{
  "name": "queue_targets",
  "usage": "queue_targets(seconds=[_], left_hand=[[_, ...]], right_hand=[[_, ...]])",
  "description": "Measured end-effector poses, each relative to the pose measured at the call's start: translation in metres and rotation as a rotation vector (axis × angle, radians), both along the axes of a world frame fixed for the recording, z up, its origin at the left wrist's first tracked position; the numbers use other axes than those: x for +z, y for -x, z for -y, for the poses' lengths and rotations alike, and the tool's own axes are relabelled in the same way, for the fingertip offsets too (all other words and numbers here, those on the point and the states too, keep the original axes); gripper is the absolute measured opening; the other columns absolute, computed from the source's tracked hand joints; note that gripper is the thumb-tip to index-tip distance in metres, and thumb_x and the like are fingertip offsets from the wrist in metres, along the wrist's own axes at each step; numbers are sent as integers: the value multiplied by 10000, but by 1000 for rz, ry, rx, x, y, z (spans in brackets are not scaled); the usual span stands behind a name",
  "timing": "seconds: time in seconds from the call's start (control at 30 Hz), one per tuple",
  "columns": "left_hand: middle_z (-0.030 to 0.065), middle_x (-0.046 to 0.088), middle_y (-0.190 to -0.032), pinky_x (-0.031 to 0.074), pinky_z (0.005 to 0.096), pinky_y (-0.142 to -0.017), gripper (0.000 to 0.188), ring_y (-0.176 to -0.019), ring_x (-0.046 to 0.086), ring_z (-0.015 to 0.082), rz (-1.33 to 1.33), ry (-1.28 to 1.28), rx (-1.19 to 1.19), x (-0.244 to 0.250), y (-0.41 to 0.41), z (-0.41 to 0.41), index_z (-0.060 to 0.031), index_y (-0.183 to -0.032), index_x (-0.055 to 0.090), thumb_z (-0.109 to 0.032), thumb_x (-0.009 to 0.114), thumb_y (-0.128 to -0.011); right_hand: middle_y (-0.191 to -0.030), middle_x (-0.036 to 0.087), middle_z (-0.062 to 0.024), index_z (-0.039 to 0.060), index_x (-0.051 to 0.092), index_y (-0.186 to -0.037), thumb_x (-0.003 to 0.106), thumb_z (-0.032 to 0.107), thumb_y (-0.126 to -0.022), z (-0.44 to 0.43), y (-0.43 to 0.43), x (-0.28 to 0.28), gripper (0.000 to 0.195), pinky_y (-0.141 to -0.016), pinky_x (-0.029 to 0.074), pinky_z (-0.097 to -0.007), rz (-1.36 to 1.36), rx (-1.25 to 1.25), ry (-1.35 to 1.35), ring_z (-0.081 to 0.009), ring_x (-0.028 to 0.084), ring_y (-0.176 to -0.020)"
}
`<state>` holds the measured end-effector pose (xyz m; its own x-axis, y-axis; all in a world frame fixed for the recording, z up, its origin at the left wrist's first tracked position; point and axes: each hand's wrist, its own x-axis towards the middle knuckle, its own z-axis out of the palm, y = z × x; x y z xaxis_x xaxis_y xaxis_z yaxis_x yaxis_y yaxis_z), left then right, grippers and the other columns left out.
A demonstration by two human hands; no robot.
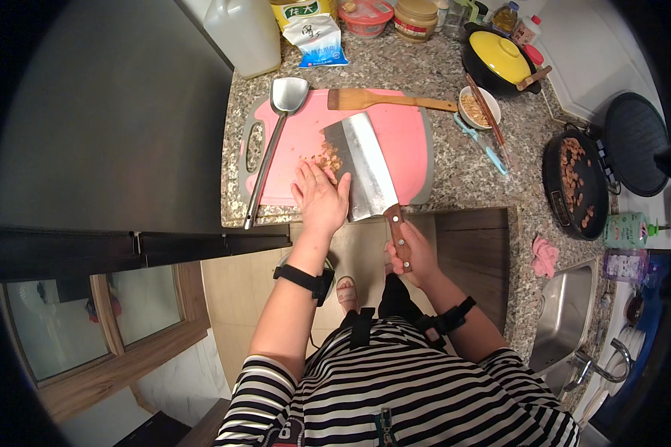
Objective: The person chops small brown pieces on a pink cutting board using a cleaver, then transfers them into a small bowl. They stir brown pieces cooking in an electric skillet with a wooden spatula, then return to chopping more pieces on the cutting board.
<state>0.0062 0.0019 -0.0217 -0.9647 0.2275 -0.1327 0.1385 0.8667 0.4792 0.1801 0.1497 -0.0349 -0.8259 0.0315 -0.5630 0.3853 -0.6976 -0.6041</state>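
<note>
My right hand (416,251) grips the wooden handle of a broad cleaver (366,167), whose blade lies slanted over a pink cutting board (291,134) with a grey rim. Just left of the blade is a small heap of chopped brown bits (329,155), apparently nuts. My left hand (321,193) rests flat beside the heap with its fingers spread, partly covering it; nothing shows in its grasp. Along the board's left side lies a metal wok spatula (279,120). A wooden spatula (380,100) crosses the far edge, its handle end by a small white bowl (495,118) of pale pieces.
Chopsticks (483,109) lie across the bowl, next to a light-blue peeler (483,146). At right stands an open electric pan (576,184) holding brown nuts, near a sink (562,313). A yellow-lidded pot (500,56), a jug (243,39) and a salt bag (316,42) line the back.
</note>
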Motion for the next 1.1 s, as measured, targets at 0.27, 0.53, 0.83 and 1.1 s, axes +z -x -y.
queue_targets(seconds=[0.27,0.53,0.83,1.1], left_hand=[[335,124,-1628,50,546,-1235,955,-1540,97,428,24,-50,-21,-2,-1,-13,150,-1534,167,-583,454,-992],[325,186,-1618,55,560,-1226,845,-1537,136,421,-148,-123,-170,31,-29,7,133,-1528,226,-476,496,-1008],[169,400,-1574,156,529,-1214,542,-1508,283,357,-220,-162,-110,28,-132,169,-3,-1479,446,-187,576,-986],[132,451,-1533,196,504,-1195,473,-1491,320,317,-99,27,55,-35,-228,284,-54,-1444,502,-173,571,-991]], right_hand=[[-776,568,-59,126,498,-1246,432,406,-1082,19,-1,-5,331,-422,399,-265,39,79,24,-122,495,-492],[-792,594,-74,155,431,-1452,361,438,-1095,2,-10,-40,461,-407,404,-253,-30,91,532,-115,480,-464],[-759,527,-72,165,395,-1496,380,460,-1080,-16,-39,-31,510,-393,344,-238,-29,146,515,-116,400,-458],[-706,534,-79,89,512,-1269,413,455,-1071,-2,-83,25,428,-362,303,-226,133,323,244,-99,382,-413]])
